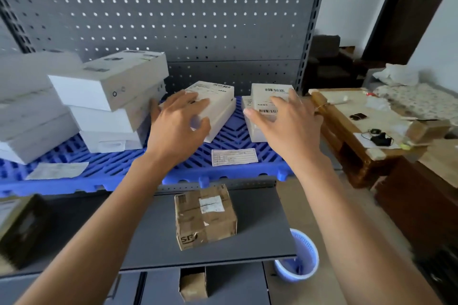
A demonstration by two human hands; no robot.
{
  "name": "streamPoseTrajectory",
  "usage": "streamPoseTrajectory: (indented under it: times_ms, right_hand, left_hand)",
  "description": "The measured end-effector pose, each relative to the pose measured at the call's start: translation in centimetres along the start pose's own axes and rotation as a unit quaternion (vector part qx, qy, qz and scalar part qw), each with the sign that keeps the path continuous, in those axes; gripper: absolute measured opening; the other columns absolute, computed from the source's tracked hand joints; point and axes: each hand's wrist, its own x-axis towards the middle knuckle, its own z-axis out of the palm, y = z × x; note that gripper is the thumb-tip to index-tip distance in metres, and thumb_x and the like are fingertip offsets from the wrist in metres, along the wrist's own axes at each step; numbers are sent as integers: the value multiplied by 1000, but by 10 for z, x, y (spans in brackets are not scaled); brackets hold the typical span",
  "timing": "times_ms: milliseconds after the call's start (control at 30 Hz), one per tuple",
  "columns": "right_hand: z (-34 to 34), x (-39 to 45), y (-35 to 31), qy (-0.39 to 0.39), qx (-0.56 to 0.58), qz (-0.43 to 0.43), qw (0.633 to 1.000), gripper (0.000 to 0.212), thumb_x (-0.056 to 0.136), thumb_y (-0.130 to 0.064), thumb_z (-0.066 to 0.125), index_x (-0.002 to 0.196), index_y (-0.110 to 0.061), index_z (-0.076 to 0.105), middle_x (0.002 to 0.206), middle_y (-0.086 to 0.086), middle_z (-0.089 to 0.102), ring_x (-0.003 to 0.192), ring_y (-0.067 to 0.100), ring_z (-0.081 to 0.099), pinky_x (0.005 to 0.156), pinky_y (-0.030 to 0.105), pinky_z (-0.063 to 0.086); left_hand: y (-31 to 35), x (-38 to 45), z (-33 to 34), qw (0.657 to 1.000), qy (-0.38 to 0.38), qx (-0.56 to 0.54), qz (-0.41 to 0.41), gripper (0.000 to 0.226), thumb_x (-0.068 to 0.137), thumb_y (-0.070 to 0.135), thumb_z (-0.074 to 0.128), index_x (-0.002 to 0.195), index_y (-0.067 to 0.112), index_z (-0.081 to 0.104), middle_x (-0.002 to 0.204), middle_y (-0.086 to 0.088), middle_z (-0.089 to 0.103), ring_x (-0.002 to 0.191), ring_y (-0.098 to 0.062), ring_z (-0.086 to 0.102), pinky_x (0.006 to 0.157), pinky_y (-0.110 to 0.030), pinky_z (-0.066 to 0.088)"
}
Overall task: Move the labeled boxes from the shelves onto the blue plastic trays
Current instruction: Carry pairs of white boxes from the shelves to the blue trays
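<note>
A blue slatted plastic tray [230, 138] lies across the upper shelf. On it stand stacks of white boxes [109, 99] at the left and two small stacks of white labeled boxes. My left hand [178, 121] rests with spread fingers on the middle white box [218, 99], thumb at its near edge. My right hand [285, 121] lies with straight fingers over the right white boxes [270, 93]. A brown cardboard box [205, 215] with a white label sits on the dark lower shelf [260, 218] below my arms.
A dark box [22, 228] sits at the lower shelf's left end. Paper labels [234, 156] lie on the tray. A grey pegboard [173, 7] backs the shelf. A blue basket [297, 257] stands on the floor; a cluttered wooden table [359, 121] is at the right.
</note>
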Motion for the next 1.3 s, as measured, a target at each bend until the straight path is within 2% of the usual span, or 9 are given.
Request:
streamPoseTrajectory:
  times_ms: [67, 200, 300, 367, 500, 700, 900, 1100, 1300]
  right_hand:
    - [0, -1, 1, 1, -10, -14, 1000, 88, 83, -89, 29, 142, -27, 52, 164, 7, 27, 144, 39, 33, 106, 60, 31]
    - [2, -6, 3, 15, -7, -51, 999, 82, 86, -86, 32, 142, -29, 52, 163, 3, 29, 142, 36, 33, 104, 58, 31]
    - [3, -10, 1, 36, 11, -73, 997, 73, 90, -79, 37, 139, -28, 55, 160, 2, 35, 142, 31, 34, 101, 57, 34]
    - [3, -13, -1, 50, 22, -84, 995, 63, 94, -70, 44, 138, -26, 57, 159, 2, 38, 141, 31, 36, 100, 57, 35]
    - [-2, -26, -9, 80, 27, -93, 992, 47, 97, -54, 51, 136, -27, 60, 156, 0, 42, 142, 29, 34, 100, 53, 29]
    - [-10, -57, -35, 62, 71, -118, 989, 43, 98, -43, 57, 136, -24, 60, 155, 3, 44, 140, 31, 35, 104, 54, 33]
    - [-12, -114, -95, 21, 113, -148, 982, 38, 97, -38, 59, 130, -19, 64, 144, 2, 54, 134, 29, 42, 101, 51, 41]
    - [-18, -192, -175, -29, 181, -192, 964, 39, 98, -36, 58, 132, -18, 64, 130, 0, 63, 127, 27, 50, 102, 48, 44]
    - [-13, -265, -252, -81, 205, -262, 940, 42, 98, -39, 58, 136, -21, 62, 137, -3, 63, 129, 24, 54, 105, 39, 44]
  left_hand:
    - [-1, -2, 1, 1000, 12, 14, 8, 44, 92, 40, 54, 132, 27, 66, 142, 0, 60, 142, -23, 43, 112, -73, 24]
    - [2, -13, 4, 997, 52, 44, 25, 42, 93, 43, 53, 128, 25, 68, 138, 0, 63, 138, -25, 47, 106, -71, 33]
    - [6, -18, -1, 995, 80, 61, 24, 39, 94, 38, 57, 128, 25, 69, 138, 0, 63, 136, -25, 48, 105, -69, 33]
    - [9, -22, -7, 995, 81, 59, 19, 38, 94, 36, 60, 129, 24, 68, 138, 1, 62, 135, -25, 49, 105, -67, 34]
    - [15, -33, -23, 996, 74, 40, 29, 39, 94, 33, 62, 131, 22, 67, 137, 3, 62, 132, -24, 50, 103, -56, 40]
    - [17, -57, -57, 998, 46, 19, 27, 43, 95, 35, 57, 134, 18, 65, 136, 1, 63, 129, -24, 53, 103, -53, 44]
    - [-2, -114, -113, 1000, 23, 16, -5, 44, 94, 36, 59, 134, 20, 64, 135, 3, 65, 126, -23, 56, 100, -53, 48]
    - [-39, -192, -196, 996, -18, 51, -69, 49, 96, 44, 58, 142, 28, 57, 141, 8, 61, 133, -20, 51, 106, -52, 45]
    - [-73, -278, -284, 984, -25, 109, -139, 49, 96, 48, 59, 142, 30, 57, 140, 6, 61, 131, -22, 52, 105, -48, 47]
